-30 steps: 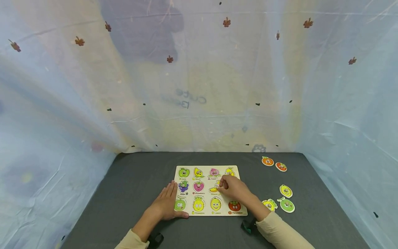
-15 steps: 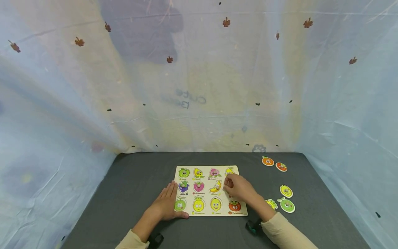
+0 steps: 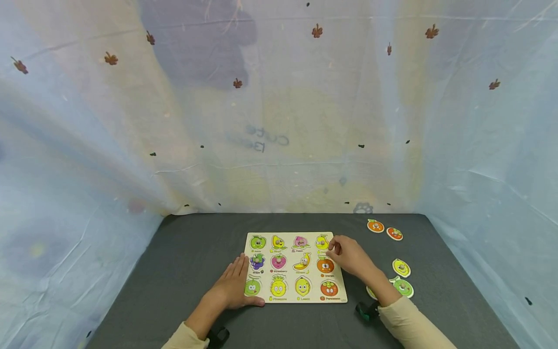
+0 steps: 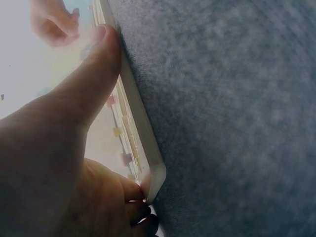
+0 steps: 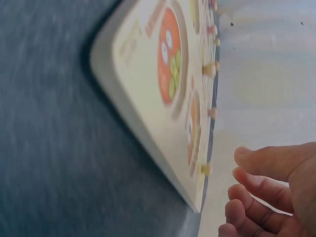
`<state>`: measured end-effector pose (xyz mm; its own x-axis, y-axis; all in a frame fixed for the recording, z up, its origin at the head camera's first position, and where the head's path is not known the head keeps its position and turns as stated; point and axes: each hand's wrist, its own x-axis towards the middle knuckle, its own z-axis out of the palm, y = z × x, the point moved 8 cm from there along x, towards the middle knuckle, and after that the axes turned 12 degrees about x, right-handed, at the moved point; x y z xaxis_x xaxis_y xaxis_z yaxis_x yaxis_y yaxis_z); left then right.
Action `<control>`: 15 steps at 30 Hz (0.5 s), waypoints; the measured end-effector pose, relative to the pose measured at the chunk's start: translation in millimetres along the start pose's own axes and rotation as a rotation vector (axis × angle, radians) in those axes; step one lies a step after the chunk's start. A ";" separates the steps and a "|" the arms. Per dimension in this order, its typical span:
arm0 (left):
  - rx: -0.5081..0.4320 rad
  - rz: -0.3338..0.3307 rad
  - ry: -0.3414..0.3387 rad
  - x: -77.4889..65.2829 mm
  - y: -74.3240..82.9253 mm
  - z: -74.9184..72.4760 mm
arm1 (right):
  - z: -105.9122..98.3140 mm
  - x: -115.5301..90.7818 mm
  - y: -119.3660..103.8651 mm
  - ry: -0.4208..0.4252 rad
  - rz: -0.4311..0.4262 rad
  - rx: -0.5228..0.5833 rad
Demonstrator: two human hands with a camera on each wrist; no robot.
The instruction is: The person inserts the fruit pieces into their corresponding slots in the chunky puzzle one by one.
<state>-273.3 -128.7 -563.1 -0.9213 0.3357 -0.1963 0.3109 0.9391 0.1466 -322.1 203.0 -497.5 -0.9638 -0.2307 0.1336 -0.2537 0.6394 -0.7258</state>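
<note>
A wooden fruit peg puzzle board (image 3: 315,281) lies flat on the grey cloth. My left hand (image 3: 233,285) rests at its near left corner, fingers fairly straight along the left edge. The left wrist view has that thumb (image 4: 101,61) lying over the near edge. Over the board's right side hovers my right hand (image 3: 350,256), fingers loosely bent and holding nothing; the right wrist view shows the thumb (image 5: 261,160) and fingers in the air beside the board. A banana piece (image 3: 302,262) with a peg sits in the middle row, and a pear piece (image 3: 322,242) in the far right corner.
Loose fruit pieces lie right of the board: an orange (image 3: 375,226) and a red one (image 3: 394,234) at the back, a yellow one (image 3: 401,267) and a green one (image 3: 404,287) nearer. My right forearm partly covers another. A patterned curtain (image 3: 279,184) hangs around the table.
My right hand has let go of the banana piece and moved right, to the board's right edge, uncovering the printed orange. My left hand has stayed in place.
</note>
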 end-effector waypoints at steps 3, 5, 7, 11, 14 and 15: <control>0.005 0.002 0.017 4.3 -4.9 7.9 | -8.2 0.4 4.2 0.008 0.011 -0.009; 0.001 0.003 0.026 5.1 -5.9 9.4 | -13.0 0.1 7.0 0.013 0.018 -0.007; 0.003 0.002 0.020 4.1 -4.9 8.3 | -17.7 0.1 9.6 0.020 0.021 0.000; -0.019 -0.001 0.004 -1.4 1.3 -1.8 | -26.0 0.8 15.1 0.039 0.009 0.010; -0.033 -0.001 -0.004 -5.1 5.6 -9.2 | -31.5 1.3 21.4 0.059 0.003 0.001; -0.026 0.001 -0.007 -5.0 5.5 -8.3 | -33.3 1.4 23.4 0.066 0.003 -0.001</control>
<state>-268.9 -125.9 -553.2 -0.9191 0.3375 -0.2033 0.3057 0.9364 0.1724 -332.1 242.1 -491.8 -0.9679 -0.1796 0.1758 -0.2507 0.6407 -0.7257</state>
